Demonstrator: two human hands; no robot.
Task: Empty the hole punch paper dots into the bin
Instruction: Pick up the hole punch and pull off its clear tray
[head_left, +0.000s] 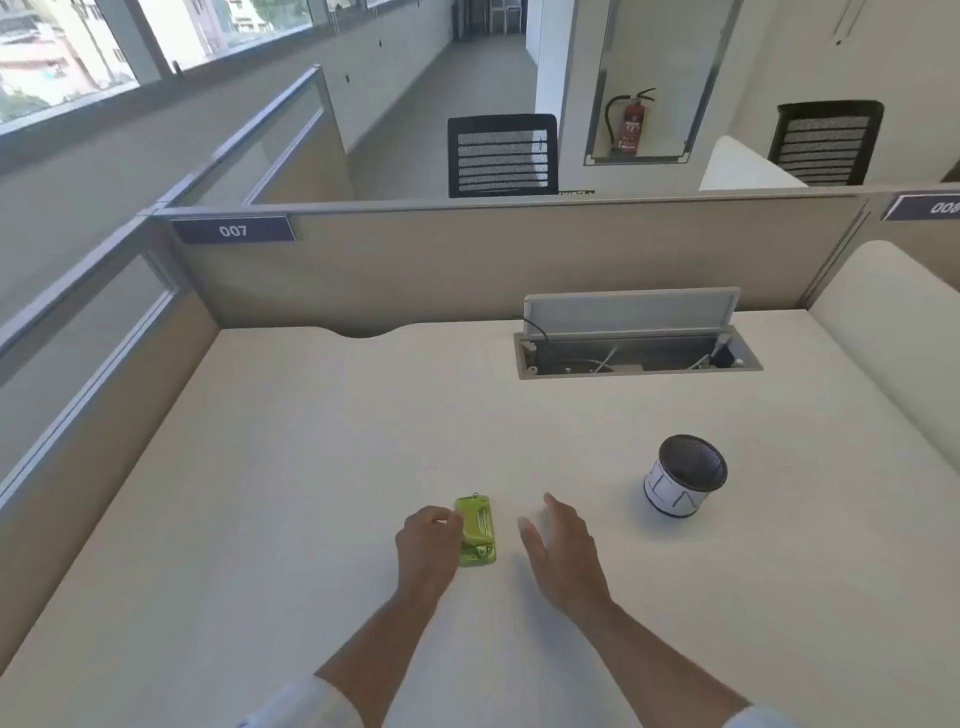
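Note:
A small green hole punch (476, 530) lies flat on the white desk (291, 467), near its front middle. My left hand (428, 543) rests against the punch's left side, its fingers curled onto the edge. My right hand (558, 548) hovers open just right of the punch, fingers apart, holding nothing. A small round bin (684, 475) with a dark mesh inside and a white patterned wall stands upright to the right, a short way beyond my right hand.
An open cable box (636, 353) with its lid raised is sunk into the desk at the back right. Beige partition walls (415, 260) close the desk at the back and left. A neighbouring desk (893, 332) adjoins on the right.

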